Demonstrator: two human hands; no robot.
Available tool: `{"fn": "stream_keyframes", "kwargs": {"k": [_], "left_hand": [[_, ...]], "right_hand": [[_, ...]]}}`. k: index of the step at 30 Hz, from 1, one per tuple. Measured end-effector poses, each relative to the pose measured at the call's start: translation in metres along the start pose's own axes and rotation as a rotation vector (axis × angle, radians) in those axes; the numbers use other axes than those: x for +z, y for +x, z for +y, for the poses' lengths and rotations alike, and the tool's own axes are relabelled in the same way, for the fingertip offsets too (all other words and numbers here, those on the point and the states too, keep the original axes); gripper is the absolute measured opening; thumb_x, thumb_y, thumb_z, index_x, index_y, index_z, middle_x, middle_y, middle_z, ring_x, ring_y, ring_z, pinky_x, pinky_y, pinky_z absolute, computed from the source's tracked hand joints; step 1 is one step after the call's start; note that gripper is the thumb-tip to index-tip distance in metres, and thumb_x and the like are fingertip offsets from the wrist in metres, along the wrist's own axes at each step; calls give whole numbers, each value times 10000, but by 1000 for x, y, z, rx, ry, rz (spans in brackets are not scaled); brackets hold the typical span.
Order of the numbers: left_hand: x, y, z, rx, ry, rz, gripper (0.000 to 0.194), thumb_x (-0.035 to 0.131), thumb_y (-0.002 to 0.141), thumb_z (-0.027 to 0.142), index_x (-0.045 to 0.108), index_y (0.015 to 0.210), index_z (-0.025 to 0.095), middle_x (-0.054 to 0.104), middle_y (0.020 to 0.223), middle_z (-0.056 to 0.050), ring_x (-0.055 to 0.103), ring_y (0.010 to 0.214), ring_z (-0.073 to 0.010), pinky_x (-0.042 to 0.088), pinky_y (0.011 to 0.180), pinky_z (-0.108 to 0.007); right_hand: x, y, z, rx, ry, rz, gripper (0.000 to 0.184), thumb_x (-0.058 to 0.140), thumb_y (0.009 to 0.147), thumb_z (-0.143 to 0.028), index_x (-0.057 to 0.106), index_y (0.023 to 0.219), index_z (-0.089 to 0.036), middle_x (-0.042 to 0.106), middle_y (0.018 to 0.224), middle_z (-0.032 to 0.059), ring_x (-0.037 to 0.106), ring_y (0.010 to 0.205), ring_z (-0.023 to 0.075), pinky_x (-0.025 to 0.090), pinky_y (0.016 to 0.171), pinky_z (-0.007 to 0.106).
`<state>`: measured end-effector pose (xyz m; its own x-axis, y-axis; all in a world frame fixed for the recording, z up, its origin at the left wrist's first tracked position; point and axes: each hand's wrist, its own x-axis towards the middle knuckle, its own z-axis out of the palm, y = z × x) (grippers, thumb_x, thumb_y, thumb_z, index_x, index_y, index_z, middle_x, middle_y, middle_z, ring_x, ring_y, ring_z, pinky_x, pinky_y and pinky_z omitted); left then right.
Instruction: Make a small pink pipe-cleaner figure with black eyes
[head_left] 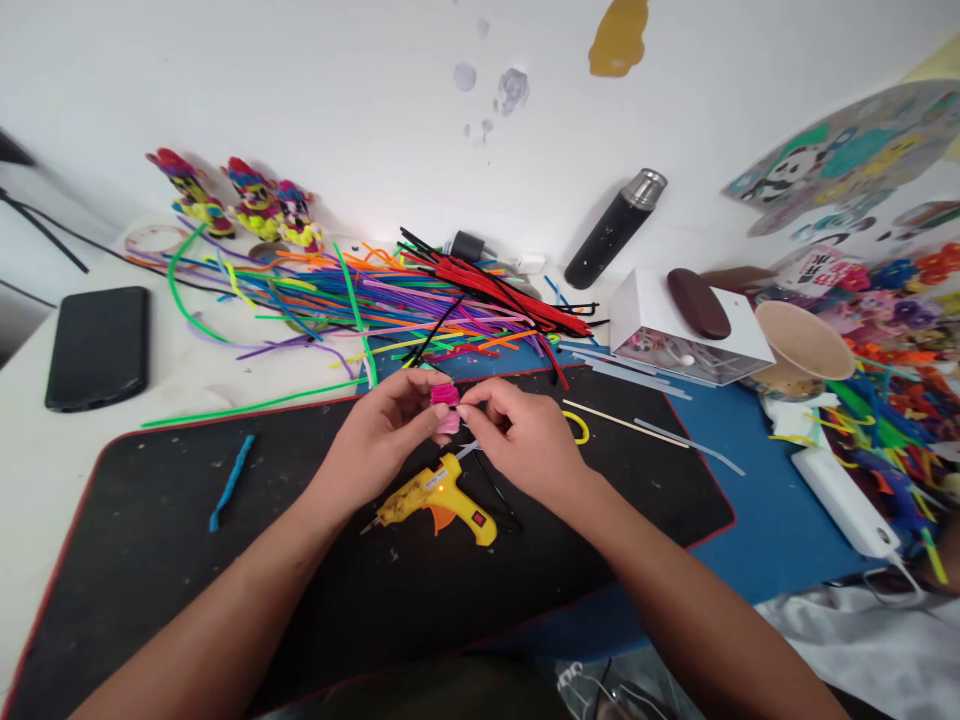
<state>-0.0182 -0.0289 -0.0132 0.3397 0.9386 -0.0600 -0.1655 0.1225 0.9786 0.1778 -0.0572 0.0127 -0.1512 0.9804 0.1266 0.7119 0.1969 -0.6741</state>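
Note:
My left hand (382,430) is closed around a small pink piece of coiled pipe cleaner (445,396), bright magenta above and lighter pink below. Against its right side, my right hand (529,430) pinches a thin dark strand, which looks like a black pipe cleaner; the fingers hide most of it. A dark strand (495,482) hangs or lies below the right hand. Just under both hands, a yellow glue gun (435,500) with an orange trigger rests on the black mat (315,600), nozzle to the left. Scissors with a yellow handle (581,428) lie partly behind the right hand.
Pipe cleaners (420,300) in many colours are heaped along the back. A twisted blue piece (232,482) lies on the mat's left, beyond it a black phone (99,347). A black thermos (615,230), white box (690,325) and bowl (802,345) stand back right. Several figurines (296,215) stand back left.

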Motion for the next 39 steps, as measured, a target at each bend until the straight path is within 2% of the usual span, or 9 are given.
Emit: {"fn": "stream_keyframes", "kwargs": {"k": [12, 21, 31, 39], "left_hand": [[1, 0, -1, -1, -10, 1, 325, 861, 877, 381, 726, 1102, 189, 736, 1015, -40, 690, 828, -166, 617, 719, -288], [1, 0, -1, -13, -2, -8, 316, 849, 886, 404, 713, 1078, 192, 742, 933, -30, 691, 775, -169, 604, 723, -304], [-1, 1, -2, -9, -23, 8, 317, 855, 888, 385, 717, 1095, 188, 737, 920, -21, 693, 755, -160, 607, 715, -300], [0, 2, -3, -28, -32, 10, 347, 860, 883, 411, 724, 1118, 195, 739, 934, -27, 702, 773, -169, 615, 713, -303]], "right_hand": [[3, 1, 1, 33, 4, 5, 108, 661, 1005, -312, 744, 990, -244, 641, 636, -57, 550, 544, 123, 352, 585, 257], [5, 1, 0, 41, 3, -5, 112, 650, 1008, -314, 736, 982, -247, 652, 635, -55, 559, 548, 128, 355, 592, 265], [5, 0, 3, 77, 140, 15, 146, 659, 1021, -353, 741, 978, -240, 643, 640, -54, 558, 561, 127, 388, 593, 267], [7, -3, 6, 86, 126, 20, 181, 659, 1023, -382, 736, 953, -234, 676, 659, -41, 567, 561, 128, 389, 589, 272]]}}
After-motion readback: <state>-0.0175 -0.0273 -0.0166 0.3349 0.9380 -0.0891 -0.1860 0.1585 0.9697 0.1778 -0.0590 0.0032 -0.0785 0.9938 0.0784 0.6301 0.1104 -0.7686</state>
